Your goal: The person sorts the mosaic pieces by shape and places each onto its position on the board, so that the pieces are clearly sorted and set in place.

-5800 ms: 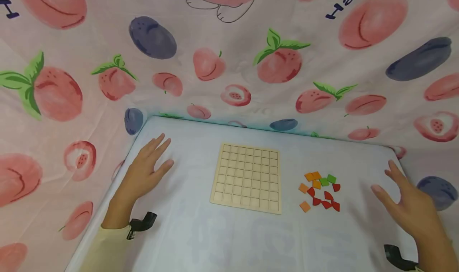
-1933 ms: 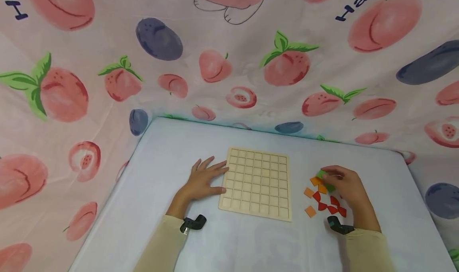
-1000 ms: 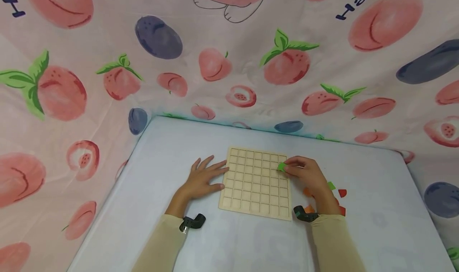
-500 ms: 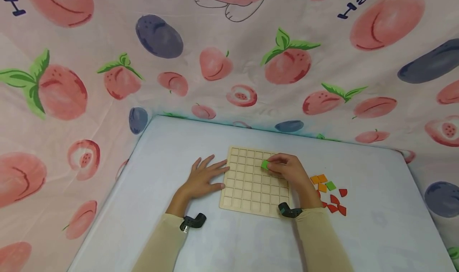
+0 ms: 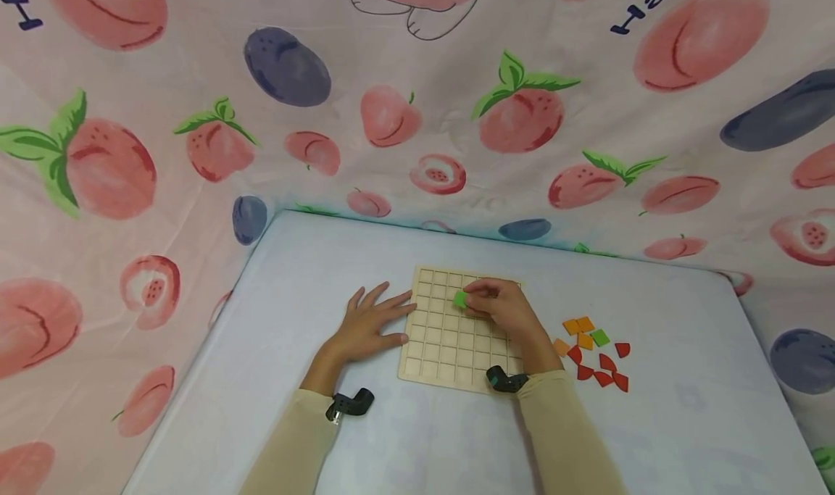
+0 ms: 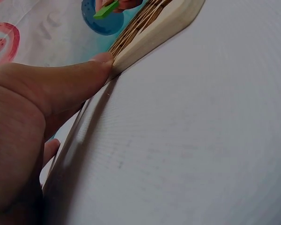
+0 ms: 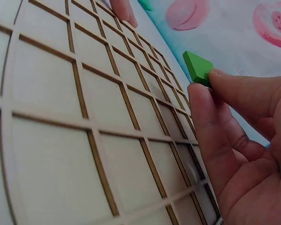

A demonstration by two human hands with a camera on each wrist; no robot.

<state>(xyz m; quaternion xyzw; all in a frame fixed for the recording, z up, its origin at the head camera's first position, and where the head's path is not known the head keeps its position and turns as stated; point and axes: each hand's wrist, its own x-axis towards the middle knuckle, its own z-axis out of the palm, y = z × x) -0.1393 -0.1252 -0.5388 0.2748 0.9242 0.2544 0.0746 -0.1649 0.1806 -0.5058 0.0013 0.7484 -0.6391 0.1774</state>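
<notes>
A wooden grid board point(image 5: 440, 335) with rows of square recesses lies flat on the white table. My right hand point(image 5: 505, 310) pinches a green square tile point(image 7: 196, 68) between thumb and fingertips, held above the board's upper middle part. In the right wrist view the tile is tilted and apart from the grid. At the board's left edge rests my left hand point(image 5: 368, 325), fingers spread, with thumb and fingertips touching the rim. The left wrist view shows that thumb point(image 6: 79, 79) against the board's side. My right hand and forearm hide part of the board's right side.
Right of the board lie loose tiles: several orange squares point(image 5: 585, 341), one green square point(image 5: 599, 337) and several red quarter-round pieces point(image 5: 603, 379). A fruit-printed cloth point(image 5: 391, 118) hangs behind and to the left of the table point(image 5: 685, 422).
From open above the table, my left hand came to the board's edge. My right hand reached the loose tiles, picked up a green tile and carried it left over the board.
</notes>
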